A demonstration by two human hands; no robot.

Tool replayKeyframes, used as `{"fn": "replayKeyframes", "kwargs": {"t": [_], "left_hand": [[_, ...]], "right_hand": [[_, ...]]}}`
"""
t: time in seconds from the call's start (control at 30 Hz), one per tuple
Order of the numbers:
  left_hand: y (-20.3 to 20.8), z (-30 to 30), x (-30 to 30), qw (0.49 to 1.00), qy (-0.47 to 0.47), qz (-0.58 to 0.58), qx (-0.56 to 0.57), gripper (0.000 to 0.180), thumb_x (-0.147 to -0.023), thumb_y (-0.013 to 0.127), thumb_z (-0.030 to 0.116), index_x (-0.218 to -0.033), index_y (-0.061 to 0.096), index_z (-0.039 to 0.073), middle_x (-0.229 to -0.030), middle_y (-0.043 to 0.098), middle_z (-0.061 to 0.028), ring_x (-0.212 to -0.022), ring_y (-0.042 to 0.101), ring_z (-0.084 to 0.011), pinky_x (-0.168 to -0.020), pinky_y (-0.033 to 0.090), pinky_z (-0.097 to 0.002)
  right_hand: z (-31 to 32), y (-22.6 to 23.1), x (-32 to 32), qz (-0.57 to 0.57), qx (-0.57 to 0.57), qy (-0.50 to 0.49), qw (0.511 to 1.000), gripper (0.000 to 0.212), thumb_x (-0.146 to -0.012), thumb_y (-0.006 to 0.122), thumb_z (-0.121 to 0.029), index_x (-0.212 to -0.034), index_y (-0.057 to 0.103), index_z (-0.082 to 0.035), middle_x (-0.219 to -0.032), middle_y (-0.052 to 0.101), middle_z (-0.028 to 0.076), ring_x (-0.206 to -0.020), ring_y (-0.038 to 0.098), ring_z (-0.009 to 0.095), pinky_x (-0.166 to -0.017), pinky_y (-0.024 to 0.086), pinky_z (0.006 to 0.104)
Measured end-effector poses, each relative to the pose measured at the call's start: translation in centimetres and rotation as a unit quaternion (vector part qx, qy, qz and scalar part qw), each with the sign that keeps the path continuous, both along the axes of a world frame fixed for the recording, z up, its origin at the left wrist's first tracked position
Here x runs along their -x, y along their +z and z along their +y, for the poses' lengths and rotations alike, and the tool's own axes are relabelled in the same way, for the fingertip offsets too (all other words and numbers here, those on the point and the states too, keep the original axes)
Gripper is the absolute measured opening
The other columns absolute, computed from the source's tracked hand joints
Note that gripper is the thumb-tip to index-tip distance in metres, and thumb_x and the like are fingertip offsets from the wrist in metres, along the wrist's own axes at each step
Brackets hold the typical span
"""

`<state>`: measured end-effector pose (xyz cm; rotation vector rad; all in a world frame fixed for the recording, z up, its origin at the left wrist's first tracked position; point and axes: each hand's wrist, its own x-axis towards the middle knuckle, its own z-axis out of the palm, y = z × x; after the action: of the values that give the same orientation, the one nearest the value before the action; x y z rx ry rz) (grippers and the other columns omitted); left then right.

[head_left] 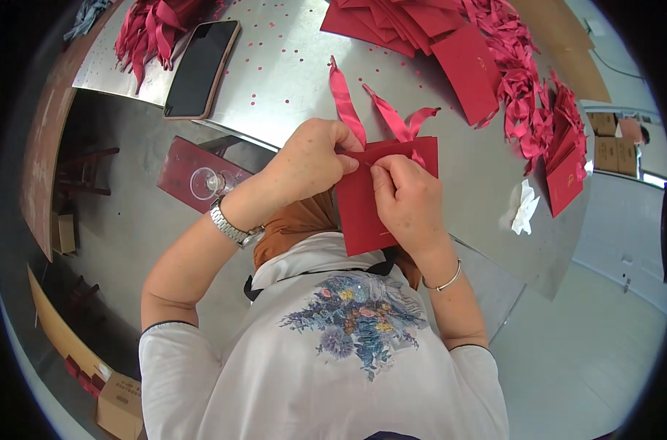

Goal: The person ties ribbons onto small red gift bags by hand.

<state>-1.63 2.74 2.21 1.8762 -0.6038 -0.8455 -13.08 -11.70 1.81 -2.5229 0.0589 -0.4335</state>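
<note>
A flat red paper bag [359, 209] is held against my chest at the edge of the metal table [289, 73]. My left hand [311, 158] pinches its top edge where a red ribbon [342, 95] comes out. My right hand [407, 198] lies on the bag's front, fingertips pinching at the top edge by a second red ribbon [399, 121]. Both ribbon ends stick up over the table. A metal watch is on my left wrist, a thin bangle on my right.
A dark phone [200, 67] lies at the table's left. Loose red ribbons [149, 29] are piled far left and at the right [520, 95]. Red bags are stacked at the top [414, 26] and right edge [566, 169]. A white paper scrap [524, 209], cardboard boxes [117, 407].
</note>
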Motion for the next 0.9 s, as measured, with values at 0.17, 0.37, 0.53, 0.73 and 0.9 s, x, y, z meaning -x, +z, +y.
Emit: {"fn": "replayKeyframes", "kwargs": {"t": [0.17, 0.37, 0.53, 0.73, 0.9], "left_hand": [[-0.4, 0.2, 0.2, 1.000, 0.012, 0.000, 0.010, 0.014, -0.078, 0.066, -0.003, -0.092, 0.065, -0.005, -0.084, 0.066, -0.0076, -0.078, 0.061, -0.0138, -0.073, 0.050, -0.0274], [-0.9, -0.1, 1.1, 0.997, 0.032, -0.073, 0.013, 0.015, -0.077, 0.067, -0.002, -0.092, 0.065, -0.005, -0.084, 0.067, -0.0096, -0.077, 0.061, -0.0151, -0.071, 0.051, -0.0286], [-0.4, -0.6, 0.9, 0.997, 0.053, -0.051, 0.008, 0.015, -0.079, 0.065, -0.001, -0.093, 0.064, -0.005, -0.083, 0.067, -0.0092, -0.073, 0.061, -0.0151, -0.068, 0.051, -0.0297], [-1.3, -0.7, 0.6, 0.988, 0.129, 0.039, 0.076, 0.012, -0.084, 0.062, 0.000, -0.094, 0.065, -0.005, -0.080, 0.066, -0.0066, -0.073, 0.060, -0.0126, -0.067, 0.050, -0.0287], [-1.3, -0.6, 0.1, 0.995, 0.066, -0.038, 0.059, 0.014, -0.085, 0.061, 0.002, -0.096, 0.065, -0.005, -0.082, 0.067, -0.0082, -0.075, 0.061, -0.0141, -0.069, 0.051, -0.0287]], "right_hand": [[0.3, 0.5, -0.7, 0.059, -0.039, -0.034, 0.997, 0.009, -0.085, 0.063, -0.012, -0.083, 0.061, -0.003, -0.069, 0.064, 0.014, -0.064, 0.064, 0.031, -0.059, 0.050, 0.0413], [0.7, 1.7, -1.6, 0.109, 0.118, -0.009, 0.987, 0.012, -0.080, 0.063, -0.011, -0.073, 0.057, -0.003, -0.062, 0.061, 0.015, -0.059, 0.064, 0.030, -0.054, 0.052, 0.0403], [1.5, 2.3, -1.7, 0.066, 0.291, 0.043, 0.953, 0.008, -0.073, 0.063, -0.008, -0.072, 0.055, -0.006, -0.062, 0.061, 0.010, -0.057, 0.065, 0.024, -0.051, 0.053, 0.0350], [0.6, 1.8, -2.0, 0.033, 0.225, 0.039, 0.973, 0.009, -0.080, 0.061, -0.007, -0.077, 0.054, -0.004, -0.067, 0.061, 0.011, -0.060, 0.064, 0.026, -0.053, 0.052, 0.0365], [-0.3, 0.0, -1.4, -0.008, 0.049, 0.020, 0.999, 0.011, -0.087, 0.061, -0.009, -0.081, 0.055, -0.003, -0.073, 0.061, 0.013, -0.065, 0.063, 0.031, -0.057, 0.050, 0.0409]]}}
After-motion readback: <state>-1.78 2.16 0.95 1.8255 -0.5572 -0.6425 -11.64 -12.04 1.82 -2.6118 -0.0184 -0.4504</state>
